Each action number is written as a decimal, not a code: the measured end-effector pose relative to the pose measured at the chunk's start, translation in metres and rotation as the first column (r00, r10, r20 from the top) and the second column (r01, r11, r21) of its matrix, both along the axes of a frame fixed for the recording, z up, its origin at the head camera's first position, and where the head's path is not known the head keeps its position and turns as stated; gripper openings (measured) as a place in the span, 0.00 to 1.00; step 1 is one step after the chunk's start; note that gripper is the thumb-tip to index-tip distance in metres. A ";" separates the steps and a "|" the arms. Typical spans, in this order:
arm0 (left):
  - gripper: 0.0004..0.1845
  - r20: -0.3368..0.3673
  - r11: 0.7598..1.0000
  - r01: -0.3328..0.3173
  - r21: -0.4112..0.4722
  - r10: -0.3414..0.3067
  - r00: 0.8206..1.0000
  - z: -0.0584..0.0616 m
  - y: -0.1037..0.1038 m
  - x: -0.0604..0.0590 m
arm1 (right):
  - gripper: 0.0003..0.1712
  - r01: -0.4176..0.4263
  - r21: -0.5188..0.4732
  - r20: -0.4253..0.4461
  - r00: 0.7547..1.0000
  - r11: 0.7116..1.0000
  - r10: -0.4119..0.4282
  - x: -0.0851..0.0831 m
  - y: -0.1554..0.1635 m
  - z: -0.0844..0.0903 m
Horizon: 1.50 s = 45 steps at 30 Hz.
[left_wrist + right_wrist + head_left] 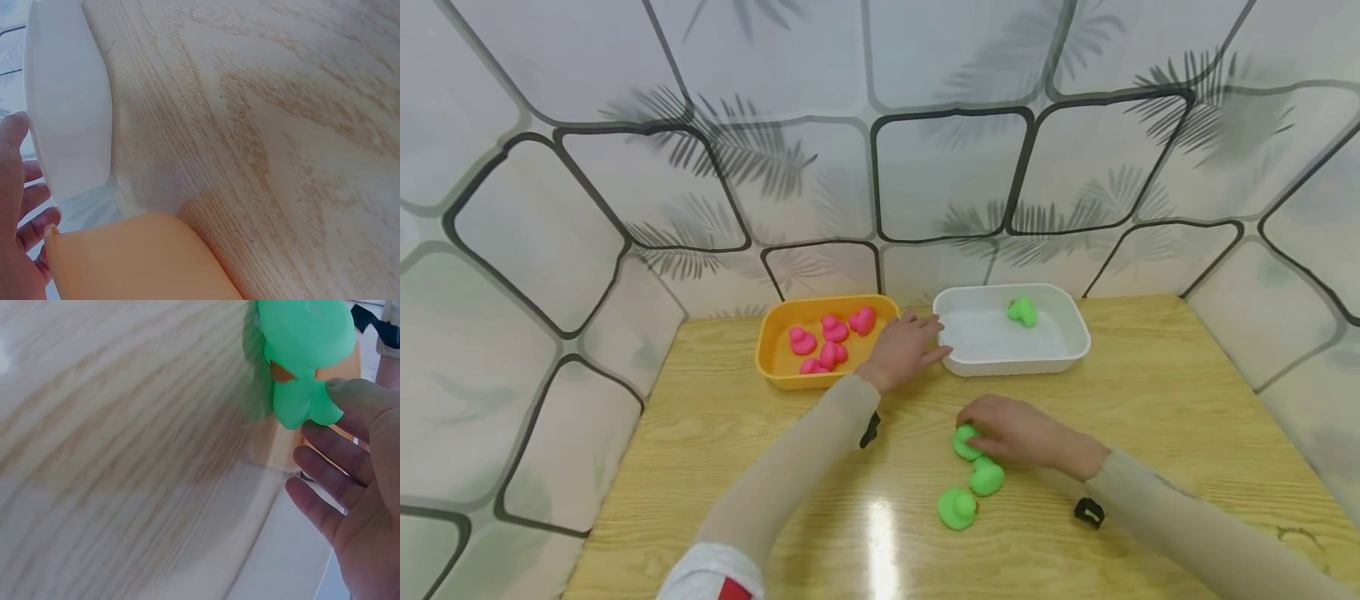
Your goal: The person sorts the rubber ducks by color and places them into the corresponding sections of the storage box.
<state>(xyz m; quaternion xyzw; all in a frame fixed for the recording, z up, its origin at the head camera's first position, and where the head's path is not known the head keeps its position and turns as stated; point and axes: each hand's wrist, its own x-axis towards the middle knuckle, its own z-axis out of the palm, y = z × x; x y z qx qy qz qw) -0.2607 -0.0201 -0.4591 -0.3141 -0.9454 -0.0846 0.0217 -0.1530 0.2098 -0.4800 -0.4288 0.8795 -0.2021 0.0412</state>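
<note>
Table (1150, 400): a light wooden top is seen from above, backed by patterned wall panels.
White tray (1075, 337): set at the far middle of the table; one green duck (1022, 312) is held inside it.
Orange tray (767, 346): placed just left of the white tray; five pink ducks (827, 342) are gathered in it.
Left hand (904, 350): laid between the two trays with fingers straight and apart, fingertips touching the white tray's near corner; nothing is held.
Right hand (1018, 432): lowered onto a green duck (964, 442) near the table's middle, fingertips touching it; whether it is gripped cannot be told.
Other green ducks (970, 493): two are left just beside the touched one, nearer the person.
</note>
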 end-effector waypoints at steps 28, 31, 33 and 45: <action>0.29 0.008 1.000 0.009 -0.027 -0.009 1.000 0.003 0.000 0.002 | 0.13 0.157 -0.082 -0.100 0.981 0.984 -0.165 -0.017 0.059 0.040; 0.29 0.012 1.000 0.006 -0.023 -0.006 1.000 0.002 0.000 0.001 | 0.14 0.158 -0.091 -0.136 0.976 0.983 -0.169 -0.023 0.062 0.046; 0.30 0.014 1.000 0.003 -0.023 -0.003 1.000 0.002 0.000 0.001 | 0.14 0.165 -0.090 -0.153 0.972 0.982 -0.178 -0.027 0.063 0.050; 0.29 -0.009 0.999 0.007 -0.033 -0.007 1.000 0.001 0.000 0.001 | 0.13 0.191 -0.078 -0.172 0.964 0.979 -0.202 -0.055 0.074 0.075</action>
